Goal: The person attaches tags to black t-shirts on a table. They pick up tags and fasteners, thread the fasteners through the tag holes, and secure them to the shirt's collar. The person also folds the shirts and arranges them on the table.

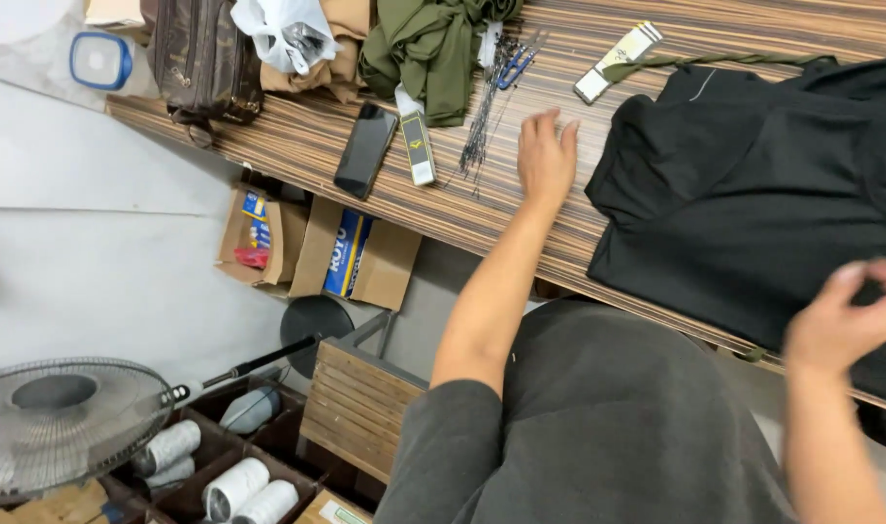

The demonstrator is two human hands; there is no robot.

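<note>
A striped wooden desk runs across the frame, with a black garment spread over it at three o'clock. The right hand, at four o'clock, pinches the garment's near edge between thumb and fingers. The left hand lies flat and spread on bare wood just beside the garment's left edge. At eleven o'clock of that hand lie a bundle of thin tag pins and a black phone.
</note>
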